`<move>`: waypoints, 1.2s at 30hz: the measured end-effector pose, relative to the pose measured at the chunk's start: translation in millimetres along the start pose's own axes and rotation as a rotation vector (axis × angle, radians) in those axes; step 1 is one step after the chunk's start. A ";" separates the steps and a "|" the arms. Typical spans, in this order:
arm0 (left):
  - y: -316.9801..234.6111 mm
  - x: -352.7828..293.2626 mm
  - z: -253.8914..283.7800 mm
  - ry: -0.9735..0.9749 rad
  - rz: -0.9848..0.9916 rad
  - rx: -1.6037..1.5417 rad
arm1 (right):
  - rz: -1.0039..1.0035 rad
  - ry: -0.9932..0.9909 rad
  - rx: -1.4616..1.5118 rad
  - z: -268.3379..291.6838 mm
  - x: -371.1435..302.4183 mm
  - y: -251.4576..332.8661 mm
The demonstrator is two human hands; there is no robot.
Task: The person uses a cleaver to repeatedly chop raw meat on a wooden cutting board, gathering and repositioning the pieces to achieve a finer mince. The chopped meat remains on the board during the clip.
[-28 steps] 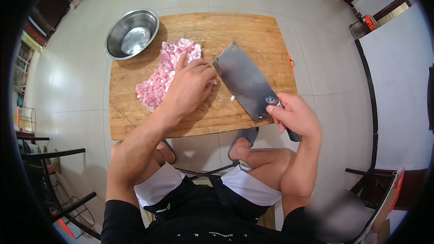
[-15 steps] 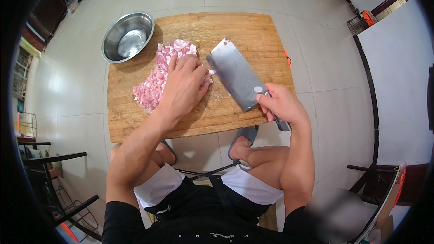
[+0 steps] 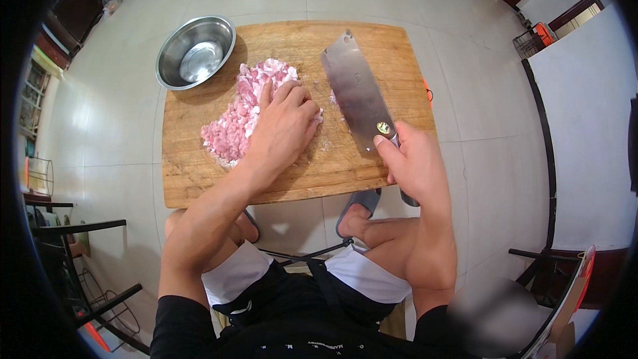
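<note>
A wooden cutting board (image 3: 359,176) bears a heap of diced pink and white raw meat (image 3: 226,127) on its left half. My left hand (image 3: 284,119) lies over the right side of this heap, fingers bent and drawn together on the meat; their tips are partly hidden. In my right hand (image 3: 415,158) is the handle of a broad cleaver (image 3: 355,86), the thumb pressed against the blade's base. The blade is to the right of the meat, its holed end pointing away from me. Small meat scraps show along its left edge.
A steel bowl (image 3: 203,60) with nothing visible inside stands on the board's far left corner. My knees and slippered feet (image 3: 359,209) are close to the board's near edge. Black metal racks (image 3: 80,227) stand at the left, and a white panel (image 3: 585,126) rises at the right.
The cleaver has shifted right and away from the meat, its blade turning more upright in the picture. My left hand stays on the meat, its fingers nearly unchanged.
</note>
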State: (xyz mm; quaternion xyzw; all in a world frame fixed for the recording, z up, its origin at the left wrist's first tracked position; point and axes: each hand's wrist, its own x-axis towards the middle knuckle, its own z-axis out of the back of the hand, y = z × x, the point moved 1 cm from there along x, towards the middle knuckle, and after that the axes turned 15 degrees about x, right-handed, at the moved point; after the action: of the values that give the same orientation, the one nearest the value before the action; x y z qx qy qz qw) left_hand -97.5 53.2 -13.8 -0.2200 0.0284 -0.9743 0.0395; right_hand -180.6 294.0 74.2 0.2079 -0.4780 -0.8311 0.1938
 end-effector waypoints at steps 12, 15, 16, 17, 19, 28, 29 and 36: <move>-9.1 -8.1 0.8 -0.030 -0.041 -0.027 | 0.013 0.139 -0.332 -13.2 -34.2 19.0; -7.6 -9.4 0.9 -0.057 -0.067 -0.027 | 0.017 0.168 -0.317 -11.7 -36.2 22.5; -6.4 -11.3 0.1 -0.067 -0.084 -0.019 | 0.031 0.174 -0.312 -10.7 -36.4 22.5; -5.5 -12.8 0.0 -0.077 -0.102 -0.010 | 0.046 0.180 -0.308 -9.8 -36.7 22.6; -6.0 -13.1 1.7 -0.059 -0.138 0.021 | 0.072 0.186 -0.301 -7.3 -38.2 21.5; -2.9 -9.9 3.4 0.027 -0.220 -0.049 | 0.088 0.251 -0.342 -17.4 -37.1 16.8; -3.9 -7.7 3.8 0.051 -0.230 -0.051 | 0.125 0.247 -0.328 -21.5 -33.9 14.7; 3.6 -9.4 -3.7 -0.028 -0.280 -0.066 | 0.063 0.160 -0.446 -50.3 9.0 21.9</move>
State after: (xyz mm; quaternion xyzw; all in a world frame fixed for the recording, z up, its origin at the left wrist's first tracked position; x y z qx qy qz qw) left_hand -90.3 50.6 -21.4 -0.2367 0.0291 -0.9656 -0.1035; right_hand -158.7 243.1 68.9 0.2101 -0.2719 -0.8906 0.2978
